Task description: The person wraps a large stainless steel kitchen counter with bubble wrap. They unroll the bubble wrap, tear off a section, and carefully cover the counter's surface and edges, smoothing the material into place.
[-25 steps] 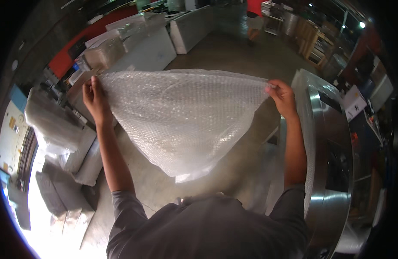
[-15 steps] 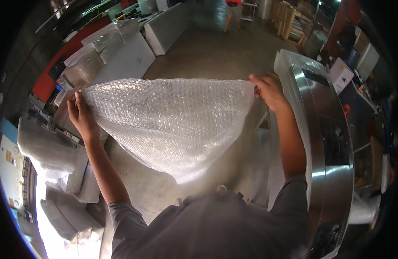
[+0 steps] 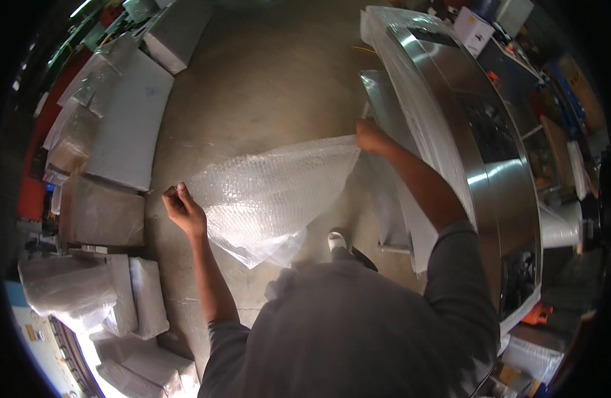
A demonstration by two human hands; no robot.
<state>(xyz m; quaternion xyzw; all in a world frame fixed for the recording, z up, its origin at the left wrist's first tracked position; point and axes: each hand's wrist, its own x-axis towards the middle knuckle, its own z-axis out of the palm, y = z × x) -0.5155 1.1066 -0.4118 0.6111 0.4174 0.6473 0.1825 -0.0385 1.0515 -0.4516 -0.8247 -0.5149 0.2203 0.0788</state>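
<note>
Far left, wrapped boxes (image 3: 103,212). Left of centre, my left grip (image 3: 186,213) is pinched together, seemingly on a corner of clear bubble wrap (image 3: 269,189). It sags mid-frame, likely held wide to spread its upper edge. Right of centre, my right grip (image 3: 374,138) is closed on the opposite corner. Far right, a long steel unit (image 3: 475,136).
</note>
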